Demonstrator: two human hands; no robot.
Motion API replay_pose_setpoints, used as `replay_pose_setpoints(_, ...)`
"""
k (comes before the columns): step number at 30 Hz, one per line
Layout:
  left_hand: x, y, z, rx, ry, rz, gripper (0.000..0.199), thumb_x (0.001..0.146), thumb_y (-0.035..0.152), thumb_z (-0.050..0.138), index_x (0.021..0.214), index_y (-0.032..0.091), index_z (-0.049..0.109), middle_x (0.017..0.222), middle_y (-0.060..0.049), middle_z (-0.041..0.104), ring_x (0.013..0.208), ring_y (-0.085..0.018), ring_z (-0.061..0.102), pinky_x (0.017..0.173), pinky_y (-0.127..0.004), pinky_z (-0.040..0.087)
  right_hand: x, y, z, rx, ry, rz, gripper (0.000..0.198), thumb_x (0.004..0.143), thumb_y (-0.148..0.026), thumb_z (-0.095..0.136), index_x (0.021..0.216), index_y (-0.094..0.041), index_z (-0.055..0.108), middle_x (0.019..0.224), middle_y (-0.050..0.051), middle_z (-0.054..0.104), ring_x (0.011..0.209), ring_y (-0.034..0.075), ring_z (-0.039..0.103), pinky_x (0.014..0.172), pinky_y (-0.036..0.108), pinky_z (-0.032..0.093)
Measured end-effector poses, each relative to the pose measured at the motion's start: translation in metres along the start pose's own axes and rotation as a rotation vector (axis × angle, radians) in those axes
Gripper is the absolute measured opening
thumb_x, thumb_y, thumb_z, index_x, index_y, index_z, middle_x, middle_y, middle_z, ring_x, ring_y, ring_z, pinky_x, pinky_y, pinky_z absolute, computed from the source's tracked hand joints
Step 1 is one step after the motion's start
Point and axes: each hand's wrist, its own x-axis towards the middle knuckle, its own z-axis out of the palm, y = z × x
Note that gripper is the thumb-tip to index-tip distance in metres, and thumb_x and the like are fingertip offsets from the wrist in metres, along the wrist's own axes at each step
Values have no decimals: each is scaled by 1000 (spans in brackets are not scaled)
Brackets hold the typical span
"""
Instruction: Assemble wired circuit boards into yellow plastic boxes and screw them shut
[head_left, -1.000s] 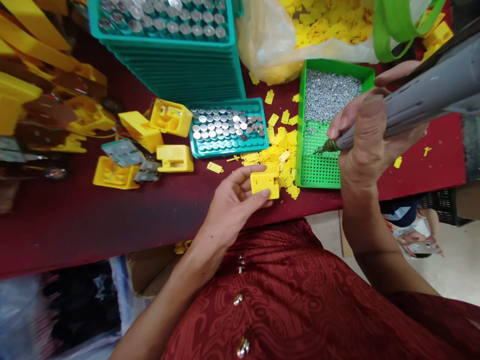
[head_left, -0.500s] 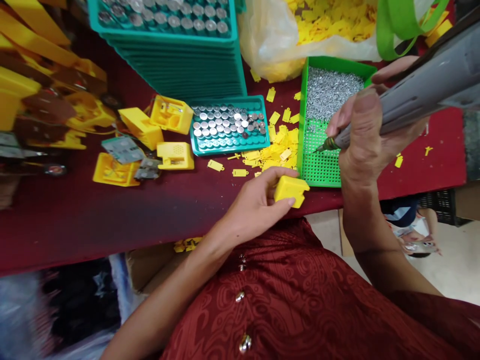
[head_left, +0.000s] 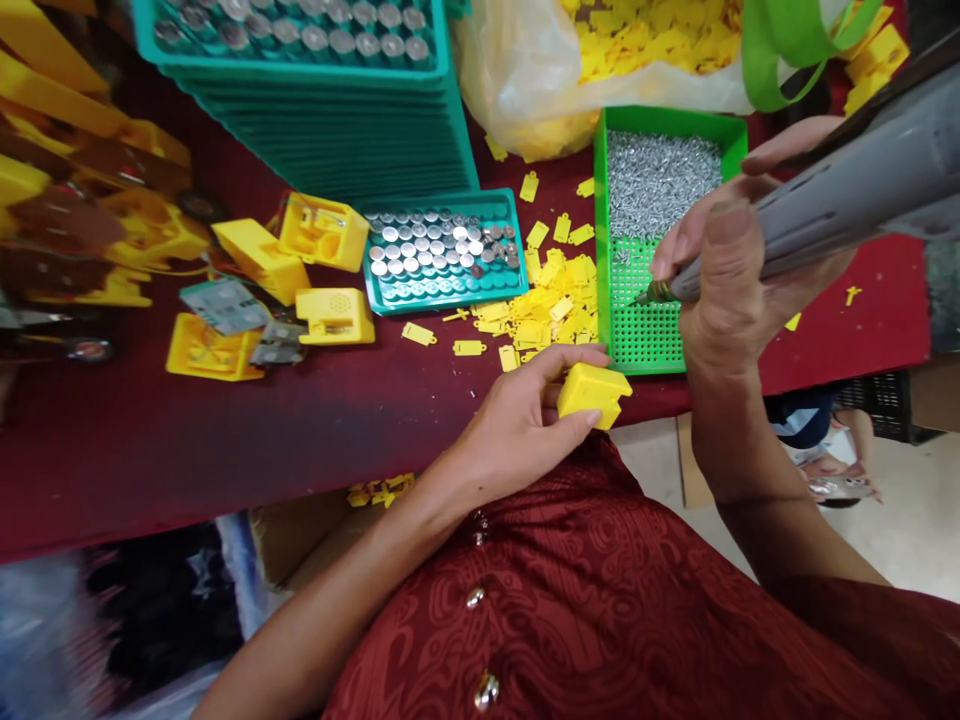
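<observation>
**Yellow casing held at the near left corner of the green tray**

The left hand (head_left: 517, 415) pinches a yellow casing (head_left: 592, 395) just off the green tray's (head_left: 602, 240) near left corner, its fingers (head_left: 566, 357) spread only by the casing's width, thumb below and index finger above. The right hand's fingers wrap firmly round a thick grey tool (head_left: 847, 175), whose thin tip points over the tray's perforated floor; this hand and tool hide the tray's right side.

Left of the tray lies a heap of flat yellow tags (head_left: 555, 300), and beyond it a teal tray (head_left: 450, 300) of shiny round metal pieces. Small silvery screws (head_left: 660, 180) fill the green tray's far part. Behind it bulges a crinkled translucent bag (head_left: 517, 90) of yellow pieces. Farther left, boxy yellow housings (head_left: 337, 315), smooth and hollow, sit on the dark red tabletop (head_left: 262, 430).
</observation>
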Motion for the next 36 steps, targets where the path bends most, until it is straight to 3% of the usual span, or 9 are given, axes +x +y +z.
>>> replay_pose_setpoints(3, 0, -1, -3, -52, 76, -35, 45, 73, 19, 88, 114, 19, 70, 110, -6, 81, 90, -16, 76, 78, -25, 63, 2, 0, 1, 14, 8, -14, 42, 88, -62, 84, 108, -34, 60, 63, -9, 48, 44, 9, 46, 41, 26, 40)
replay_pose_setpoints(9, -4, 0, -14, -110, 228, -19, 56, 68, 24, 99, 115, 20, 70, 97, -2, 79, 84, -16, 76, 71, -24, 66, 6, 3, -1, 127, 89, -79, 33, 94, -50, 84, 108, -30, 62, 64, -11, 51, 45, 5, 52, 42, 18, 41)
replay_pose_setpoints(12, -5, 1, -18, -105, 263, -2, 56, 68, 25, 99, 116, 20, 70, 97, -3, 80, 83, -16, 76, 71, -25, 68, 5, 3, -2, 107, 81, -67, 35, 92, -50, 86, 109, -30, 63, 66, -11, 58, 46, 5, 54, 41, 18, 40)
replay_pose_setpoints(17, -5, 2, -16, -128, 279, -7, 58, 65, 23, 101, 114, 19, 70, 98, -3, 81, 82, -16, 77, 69, -23, 68, 5, 6, -1, 37, 102, -52, 49, 88, -62, 87, 107, -27, 58, 63, -12, 55, 42, 5, 49, 40, 20, 40)
replay_pose_setpoints(23, -5, 1, -16, -118, 284, -17, 60, 64, 26, 102, 115, 20, 70, 104, -6, 83, 86, -18, 79, 70, -24, 69, 6, 12, 2, 110, 100, -107, 41, 90, -56, 87, 108, -26, 66, 65, -12, 61, 44, 1, 51, 43, 13, 38)
replay_pose_setpoints(32, -4, 2, -15, -144, 277, 1, 61, 63, 28, 104, 113, 19, 71, 97, -3, 82, 84, -16, 78, 71, -23, 68, 6, 13, 1, 42, 104, -169, 48, 92, -62, 83, 110, -24, 59, 68, -13, 63, 42, 0, 51, 41, 13, 36)
replay_pose_setpoints(36, -5, 1, -15, -147, 258, 26, 61, 66, 33, 104, 114, 19, 70, 94, -1, 80, 83, -15, 78, 75, -22, 68, 6, 5, -4, -95, 43, -35, 58, 90, -71, 79, 111, -24, 52, 68, -12, 60, 46, 4, 55, 44, 19, 45)
